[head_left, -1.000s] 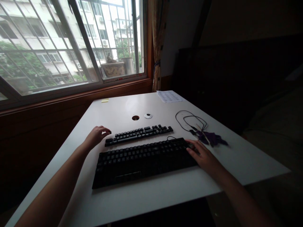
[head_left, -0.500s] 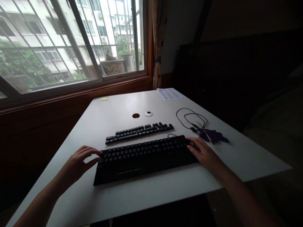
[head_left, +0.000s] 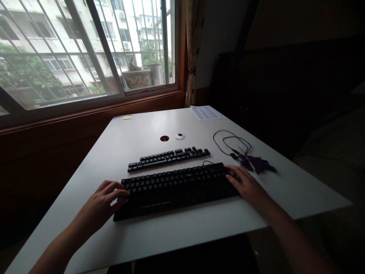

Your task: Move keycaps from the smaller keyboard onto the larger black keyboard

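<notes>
A black keyboard [head_left: 182,194] lies on the white table, with keycaps on its far rows and a dark lower section where single keys are hard to make out. My left hand [head_left: 107,196] is at its left end, thumb and fingers closed around a dark keycap at the near-left edge of the keys. The fingers partly hide this keycap. My right hand [head_left: 243,182] grips the keyboard's right end, fingers at the far corner and thumb over the top. Just behind the keyboard, loose black keycaps [head_left: 168,159] stand lined up in rows.
A coiled dark cable [head_left: 232,133] and a purple cloth [head_left: 258,163] with a thin stick lie at the right. Farther back are a round table hole [head_left: 164,138], a white ring cover [head_left: 180,136], printed paper [head_left: 207,113] and yellow notes [head_left: 127,117]. A barred window stands beyond.
My left hand has moved right and slightly nearer, from the keyboard's left edge onto its lower-left keys. My right hand stays on the right end.
</notes>
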Available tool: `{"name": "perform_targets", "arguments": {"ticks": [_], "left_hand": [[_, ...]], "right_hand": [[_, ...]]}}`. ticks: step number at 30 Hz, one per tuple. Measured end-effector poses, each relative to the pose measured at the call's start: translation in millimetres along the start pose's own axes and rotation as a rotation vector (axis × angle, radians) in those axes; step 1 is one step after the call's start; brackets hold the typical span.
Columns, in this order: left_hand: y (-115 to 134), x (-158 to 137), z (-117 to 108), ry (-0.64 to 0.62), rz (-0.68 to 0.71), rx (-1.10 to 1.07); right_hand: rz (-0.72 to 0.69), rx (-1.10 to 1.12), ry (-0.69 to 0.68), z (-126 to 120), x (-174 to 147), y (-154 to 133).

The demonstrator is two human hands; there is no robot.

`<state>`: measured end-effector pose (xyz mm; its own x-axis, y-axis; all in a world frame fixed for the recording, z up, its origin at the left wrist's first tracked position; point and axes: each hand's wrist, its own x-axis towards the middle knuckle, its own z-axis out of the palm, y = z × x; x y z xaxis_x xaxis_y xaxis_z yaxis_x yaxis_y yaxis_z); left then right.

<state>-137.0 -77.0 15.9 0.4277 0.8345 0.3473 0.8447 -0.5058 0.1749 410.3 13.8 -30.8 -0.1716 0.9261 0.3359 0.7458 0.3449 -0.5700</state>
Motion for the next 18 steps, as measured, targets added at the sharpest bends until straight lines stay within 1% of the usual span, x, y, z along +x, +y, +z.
{"name": "perform_targets", "arguments": {"ticks": [5, 10, 12, 15, 18], "left_hand": [[7, 2, -1, -0.001, 0.024, 0.056], [13, 0, -2, -0.009, 0.056, 0.107], [14, -3, -1, -0.002, 0.045, 0.104], [14, -9, 3, 0.045, 0.014, 0.083], [13, -15, 7, 0.108, -0.056, 0.053]], "right_hand": [[-0.008, -0.005, -0.002, 1, 0, 3], [-0.016, 0.01, 0.015, 0, 0, -1], [-0.014, 0.01, 0.016, -1, 1, -4], [-0.008, 0.005, 0.013, -2, 1, -5], [-0.004, 0.009, 0.016, -2, 1, -5]]}}
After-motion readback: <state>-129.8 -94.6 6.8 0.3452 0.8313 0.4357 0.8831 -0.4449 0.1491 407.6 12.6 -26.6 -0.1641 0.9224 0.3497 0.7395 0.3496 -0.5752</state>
